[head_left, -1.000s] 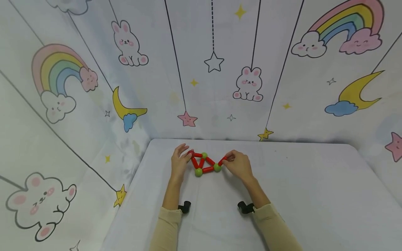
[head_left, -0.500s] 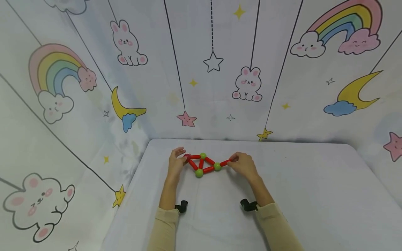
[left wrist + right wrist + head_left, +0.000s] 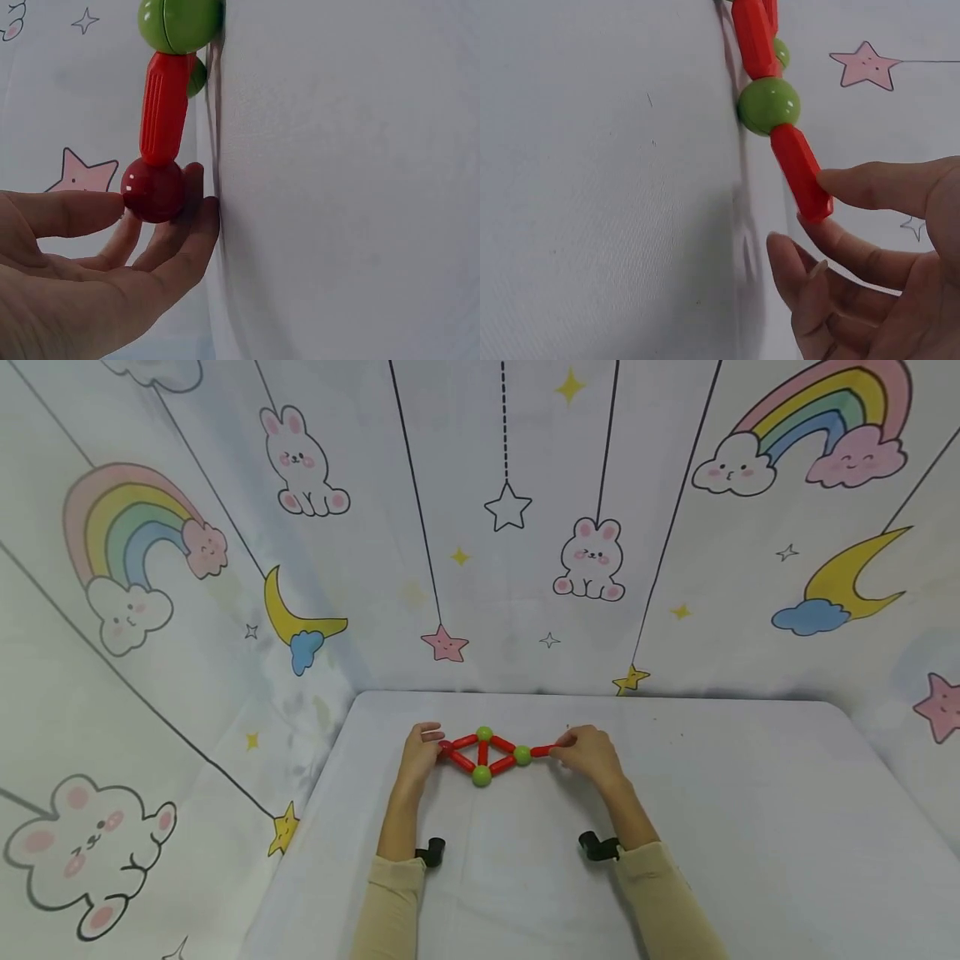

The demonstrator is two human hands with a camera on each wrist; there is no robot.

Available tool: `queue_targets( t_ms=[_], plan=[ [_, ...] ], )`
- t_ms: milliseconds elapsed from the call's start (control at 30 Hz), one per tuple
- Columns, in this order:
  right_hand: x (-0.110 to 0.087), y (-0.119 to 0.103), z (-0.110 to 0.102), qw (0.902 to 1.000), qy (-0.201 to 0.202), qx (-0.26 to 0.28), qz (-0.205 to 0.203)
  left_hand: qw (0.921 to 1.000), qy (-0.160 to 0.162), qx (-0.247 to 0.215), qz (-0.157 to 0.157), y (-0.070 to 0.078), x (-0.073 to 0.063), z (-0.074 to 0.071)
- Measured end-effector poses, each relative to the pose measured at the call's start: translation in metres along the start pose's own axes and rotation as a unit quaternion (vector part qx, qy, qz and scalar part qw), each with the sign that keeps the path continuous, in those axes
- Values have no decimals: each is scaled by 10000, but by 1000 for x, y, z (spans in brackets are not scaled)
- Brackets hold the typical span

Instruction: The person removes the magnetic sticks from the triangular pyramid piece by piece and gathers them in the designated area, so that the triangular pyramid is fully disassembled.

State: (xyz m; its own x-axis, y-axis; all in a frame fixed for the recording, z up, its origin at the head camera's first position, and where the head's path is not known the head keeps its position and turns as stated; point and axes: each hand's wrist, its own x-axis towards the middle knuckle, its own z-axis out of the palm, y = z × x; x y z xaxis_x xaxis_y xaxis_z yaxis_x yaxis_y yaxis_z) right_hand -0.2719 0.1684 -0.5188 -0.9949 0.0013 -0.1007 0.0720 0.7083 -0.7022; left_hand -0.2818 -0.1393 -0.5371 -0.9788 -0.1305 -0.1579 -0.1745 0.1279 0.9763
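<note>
Between the hands sits a diamond-shaped frame of red rods [image 3: 503,765] joined by balls. Green balls mark the top corner [image 3: 484,734], the bottom corner [image 3: 482,776] and the right corner [image 3: 522,755]; one rod crosses the middle. My left hand [image 3: 417,760] pinches the dark red ball [image 3: 154,190] at the left corner between thumb and fingers. From the right green ball a single red rod [image 3: 802,172] sticks out. Its free end is pinched between the thumb and a fingertip of my right hand [image 3: 590,755], the other fingers loosely bent below.
A white cloth covers the table [image 3: 720,827], and its back edge meets a white curtain [image 3: 525,647] printed with rabbits, stars and rainbows. Black wrist cameras sit at the left wrist [image 3: 432,852] and right wrist [image 3: 597,846].
My right hand has moved right, swinging the outer rod from slanting up to nearly level. My left hand has come slightly left and nearer, turning the frame so its left corner sits lower.
</note>
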Motion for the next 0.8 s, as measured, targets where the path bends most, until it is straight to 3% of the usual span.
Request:
queue_targets(
  t_ms=[233, 533, 800],
  plan=[
    [1, 5, -5, 9995, -211, -39, 211, 9994, -112, 332, 26, -2, -1, -4],
    [2, 6, -7, 9993, -290, -85, 203, 9994, -84, 348, 43, -4, 0, -7],
    [-1, 0, -8, 9992, 323, -113, -192, 9995, -93, 291, 86, -3, -1, -5]
  ],
)
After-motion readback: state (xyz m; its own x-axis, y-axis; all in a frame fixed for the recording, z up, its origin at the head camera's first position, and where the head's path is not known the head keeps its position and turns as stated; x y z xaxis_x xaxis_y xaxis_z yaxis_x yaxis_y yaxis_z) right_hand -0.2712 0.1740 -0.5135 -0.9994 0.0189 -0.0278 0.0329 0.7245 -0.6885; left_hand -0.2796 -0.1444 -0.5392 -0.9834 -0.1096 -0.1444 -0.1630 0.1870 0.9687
